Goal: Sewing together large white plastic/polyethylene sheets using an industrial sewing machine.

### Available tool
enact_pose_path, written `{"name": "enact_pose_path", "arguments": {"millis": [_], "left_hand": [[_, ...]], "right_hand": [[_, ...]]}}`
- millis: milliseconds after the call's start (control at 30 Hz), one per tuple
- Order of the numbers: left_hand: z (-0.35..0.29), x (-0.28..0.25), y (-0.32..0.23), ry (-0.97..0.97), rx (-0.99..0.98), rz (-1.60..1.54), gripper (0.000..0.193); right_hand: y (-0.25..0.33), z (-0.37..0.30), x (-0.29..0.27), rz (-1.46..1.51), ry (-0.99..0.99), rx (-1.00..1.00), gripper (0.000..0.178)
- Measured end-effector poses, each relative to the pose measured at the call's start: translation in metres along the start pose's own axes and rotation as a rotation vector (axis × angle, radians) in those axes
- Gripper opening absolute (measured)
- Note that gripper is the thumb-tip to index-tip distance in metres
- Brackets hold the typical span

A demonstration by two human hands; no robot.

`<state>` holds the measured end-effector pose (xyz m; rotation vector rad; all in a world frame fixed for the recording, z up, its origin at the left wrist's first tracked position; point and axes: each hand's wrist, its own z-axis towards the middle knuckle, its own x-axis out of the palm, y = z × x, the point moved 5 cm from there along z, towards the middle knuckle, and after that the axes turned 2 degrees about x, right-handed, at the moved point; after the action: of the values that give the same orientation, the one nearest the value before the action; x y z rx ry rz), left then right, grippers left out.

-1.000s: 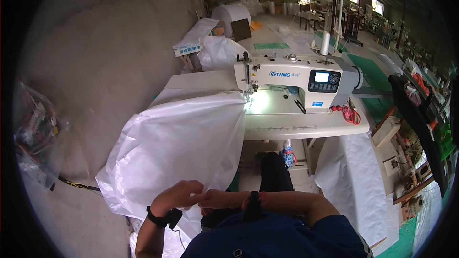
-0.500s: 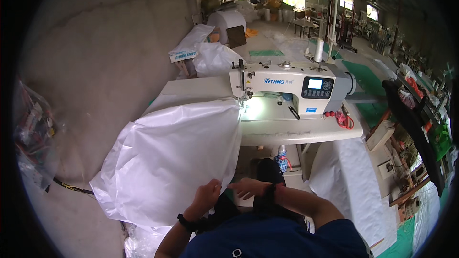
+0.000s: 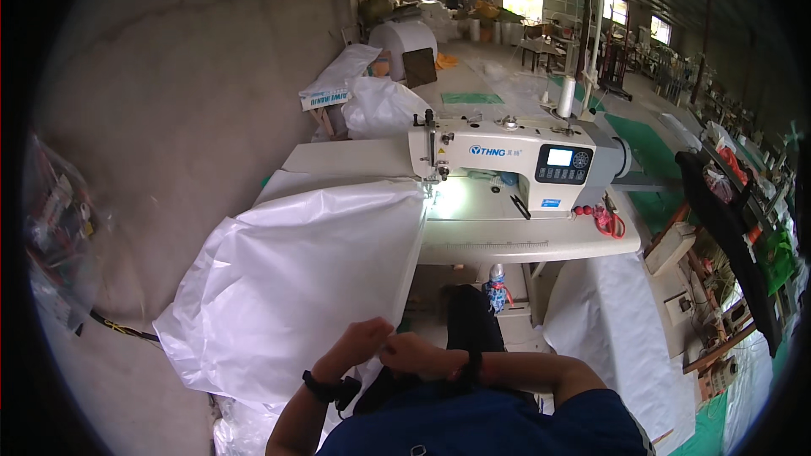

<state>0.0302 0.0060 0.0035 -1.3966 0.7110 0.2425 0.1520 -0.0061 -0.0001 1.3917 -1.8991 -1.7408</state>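
Note:
A large glossy white plastic sheet [image 3: 291,262] spreads from the needle area of the white sewing machine [image 3: 498,152] down toward my lap, hanging over the left side. Along its lower right edge, my left hand [image 3: 356,344] is closed on the sheet. My right hand [image 3: 414,353] is closed right beside it, fingers curled at the same edge. The fingertips of both hands are mostly hidden. A bright lamp lights the needle plate, and the sheet's far corner lies under the presser foot.
On the machine table [image 3: 541,241] lie black thread snips [image 3: 519,206] and red-handled scissors [image 3: 610,223]. A thread cone [image 3: 566,96] stands behind. More white sheeting [image 3: 604,329] hangs at the right. A clear bag [image 3: 59,228] is at the left, and a bottle [image 3: 497,287] stands below the table.
My right hand has moved left and closed beside the left one; its fingers were partly extended before. The sheet has barely shifted, and the view has tilted slightly.

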Motion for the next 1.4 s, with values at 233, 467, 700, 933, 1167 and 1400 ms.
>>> {"name": "enact_pose_path", "arguments": {"millis": [233,467,700,933,1167,1400], "left_hand": [[-0.001,0.019,0.021,0.045,-0.181,-0.237,0.027],[-0.037,0.026,0.013,-0.159,-0.231,0.019,0.021],[-0.014,0.041,-0.067,0.169,0.437,0.609,0.010],[-0.002,0.026,-0.053,-0.080,0.194,0.209,0.013],[0.037,0.025,-0.057,-0.148,0.208,0.284,0.011],[0.073,0.025,-0.049,-0.167,0.074,0.302,0.014]], "right_hand": [[-0.007,-0.003,0.000,0.056,0.094,0.022,0.031],[-0.035,0.054,-0.136,-0.508,-0.481,-0.045,0.033],[-0.058,0.121,-0.207,-0.669,-0.800,0.248,0.032],[-0.057,0.109,-0.174,-0.790,-0.751,0.289,0.049],[-0.070,0.100,-0.168,-0.356,-0.814,0.335,0.051],[-0.087,0.110,-0.166,-0.231,-0.847,0.230,0.054]]}}
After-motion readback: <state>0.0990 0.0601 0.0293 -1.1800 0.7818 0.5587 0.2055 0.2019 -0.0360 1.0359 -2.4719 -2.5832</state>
